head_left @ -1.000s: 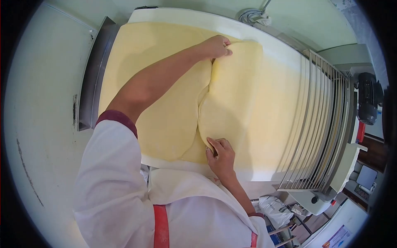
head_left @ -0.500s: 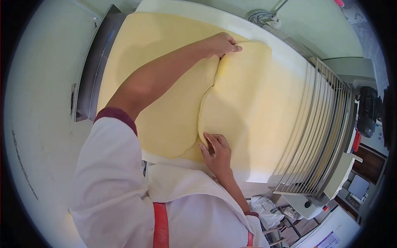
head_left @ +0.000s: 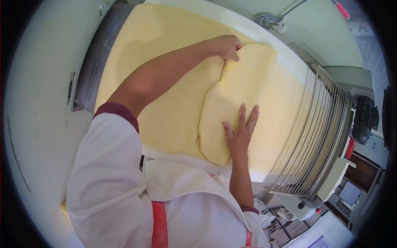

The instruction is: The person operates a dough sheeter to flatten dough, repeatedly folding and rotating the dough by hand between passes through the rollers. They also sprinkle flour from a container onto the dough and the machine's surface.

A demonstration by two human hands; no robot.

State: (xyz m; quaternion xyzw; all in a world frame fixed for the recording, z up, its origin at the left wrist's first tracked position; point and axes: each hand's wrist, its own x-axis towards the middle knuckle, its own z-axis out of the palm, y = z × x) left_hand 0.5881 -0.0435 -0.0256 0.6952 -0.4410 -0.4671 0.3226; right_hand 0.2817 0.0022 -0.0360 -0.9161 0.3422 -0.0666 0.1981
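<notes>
A wide sheet of pale yellow dough [head_left: 165, 95] lies over the work surface, and its right part is a folded-over layer [head_left: 231, 87] with an uneven seam down the middle. My left hand [head_left: 230, 48] is closed on the far end of that layer's edge, with fingertips partly hidden. Nearer to me, my right hand [head_left: 243, 133] rests flat on the folded layer, fingers spread and pointing away. Traces of dough or flour show on its fingertips.
A metal wire guard [head_left: 312, 136] stands across the right end of the white work surface [head_left: 295, 74]. A metal tray edge [head_left: 97, 62] borders the left end. Behind the surface lies a coiled grey cable [head_left: 266, 20]. A black motor [head_left: 364, 120] sits at far right.
My right hand has let go of the near edge of the folded layer and moved right and away, opening flat on top. My left hand keeps its hold at the far end.
</notes>
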